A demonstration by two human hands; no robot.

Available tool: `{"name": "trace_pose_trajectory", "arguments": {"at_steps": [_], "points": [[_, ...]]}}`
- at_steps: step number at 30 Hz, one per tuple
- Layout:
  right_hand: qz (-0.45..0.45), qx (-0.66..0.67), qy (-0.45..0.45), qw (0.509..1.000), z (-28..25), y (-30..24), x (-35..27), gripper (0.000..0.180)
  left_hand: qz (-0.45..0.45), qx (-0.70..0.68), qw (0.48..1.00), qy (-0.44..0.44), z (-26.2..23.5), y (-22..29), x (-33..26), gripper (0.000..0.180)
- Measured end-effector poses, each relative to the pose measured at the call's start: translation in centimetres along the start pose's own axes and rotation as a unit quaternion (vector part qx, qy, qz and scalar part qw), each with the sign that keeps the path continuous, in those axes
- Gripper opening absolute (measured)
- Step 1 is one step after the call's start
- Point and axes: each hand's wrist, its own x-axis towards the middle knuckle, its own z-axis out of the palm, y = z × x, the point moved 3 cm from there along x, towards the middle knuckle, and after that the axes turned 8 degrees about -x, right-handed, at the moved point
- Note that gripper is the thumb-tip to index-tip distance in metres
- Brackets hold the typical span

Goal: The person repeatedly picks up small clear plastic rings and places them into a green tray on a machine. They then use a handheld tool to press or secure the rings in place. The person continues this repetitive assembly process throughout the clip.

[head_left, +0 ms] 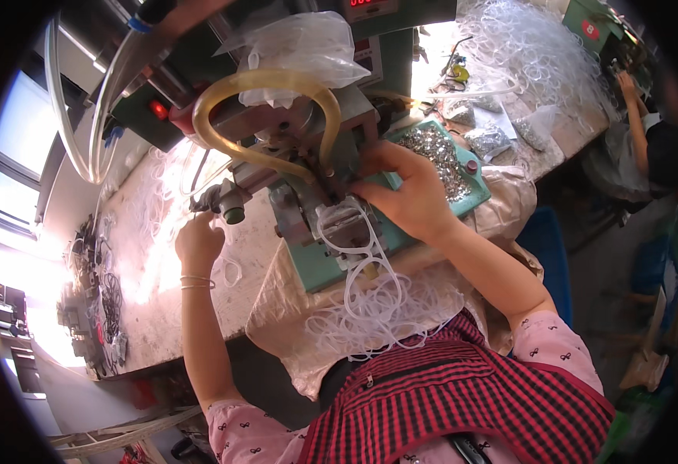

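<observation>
A green bench machine [308,259] stands in front of me, with a thick yellowish hose [199,108] looping over its head. My right hand [410,189] reaches to the machine's working point, thumb and forefinger bent together there; what lies between the fingertips is hidden. Thin whitish plastic loops [346,247] hang from the machine's front just beside that hand. On the left, my left hand [199,241] is curled closed beneath a dark knob with a green end [232,210]; whatever it grips is not visible. A heap of similar loops [370,321] lies on the tan cloth before me.
To the right of the machine a green tray [474,185] holds many small metal pieces. Bags of small parts [487,141] lie behind it. A large pile of clear loops [536,50] covers the far table. Another person [648,147] works at far right.
</observation>
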Motion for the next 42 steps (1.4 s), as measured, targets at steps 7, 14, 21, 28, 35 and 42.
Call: {"name": "trace_pose_trajectory", "arguments": {"at_steps": [7, 14, 21, 28, 35, 42], "points": [[0.093, 0.094, 0.041, 0.99, 1.6, 0.4, -1.0, 0.045, -0.282, -0.919, 0.274, 0.015, 3.7, 1.2, -6.2, 0.014], [0.131, 0.237, 0.002, 0.963, 2.7, -2.8, -1.5, 0.052, -0.177, -0.976, 0.108, 0.072, 0.8, 11.9, -9.2, 0.014], [-0.154, -0.286, 0.066, 0.944, -1.2, 1.5, -2.4, 0.03, 0.268, -0.578, 0.747, 0.191, -7.1, 19.9, -8.8, 0.019], [-0.074, -0.419, 0.076, 0.902, -5.7, 10.4, -3.5, 0.021, 0.367, -0.422, 0.818, 0.135, -6.4, 22.0, -7.7, 0.027], [-0.113, -0.441, 0.043, 0.889, -1.2, 9.6, 0.5, 0.011, 0.371, -0.411, 0.83, 0.071, -7.2, 21.7, -7.3, 0.024], [0.043, -0.164, 0.166, 0.971, -6.8, 9.8, -4.8, 0.011, 0.131, -0.28, 0.906, 0.288, -6.5, 12.9, -15.6, 0.019]]}}
